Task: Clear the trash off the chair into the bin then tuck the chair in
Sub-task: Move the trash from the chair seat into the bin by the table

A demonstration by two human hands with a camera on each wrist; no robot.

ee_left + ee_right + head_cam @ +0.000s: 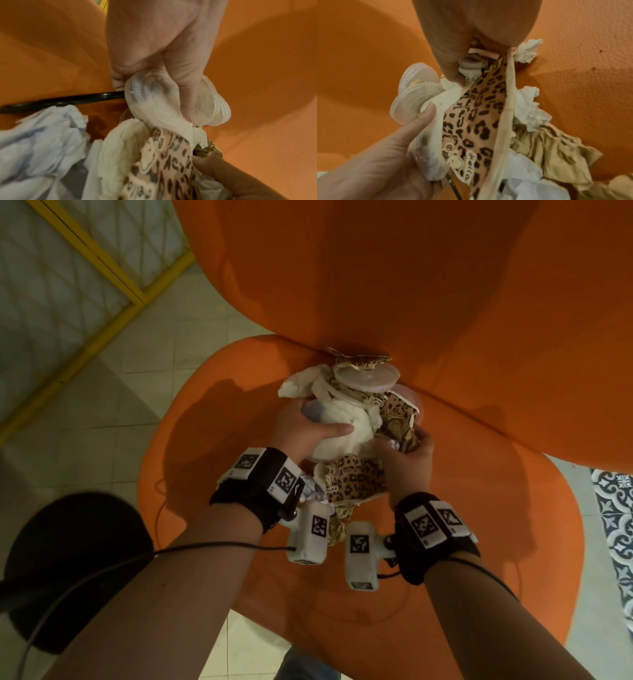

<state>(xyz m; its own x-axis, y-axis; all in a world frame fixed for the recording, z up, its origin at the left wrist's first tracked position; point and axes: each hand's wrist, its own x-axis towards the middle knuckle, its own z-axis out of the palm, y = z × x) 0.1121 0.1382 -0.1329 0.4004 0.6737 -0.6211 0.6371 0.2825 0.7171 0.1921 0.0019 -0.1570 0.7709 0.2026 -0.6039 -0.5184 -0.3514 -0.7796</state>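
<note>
An orange chair has its seat (pixel 222 440) below and its backrest (pixel 411 275) above. At the seat's back lies a trash pile (pixel 346 419) of white tissues, clear plastic lids (pixel 366 378) and leopard-print paper plates (pixel 356 479). My left hand (pixel 308 428) grips the pile from the left, thumb across a tissue wad. In the left wrist view the left hand (pixel 154 65) holds clear lids (pixel 150 100). My right hand (pixel 409 451) grips the pile's right side. In the right wrist view the right hand (pixel 467 40) pinches a leopard plate (pixel 476 119) and tissue (pixel 529 109).
A dark round object (pixel 75 570) stands on the floor left of the chair, crossed by a black cable. Pale floor tiles (pixel 164 344) and a yellow-framed mesh panel (pixel 85 268) lie at the upper left. Patterned tiles (pixel 616 525) show at the right edge.
</note>
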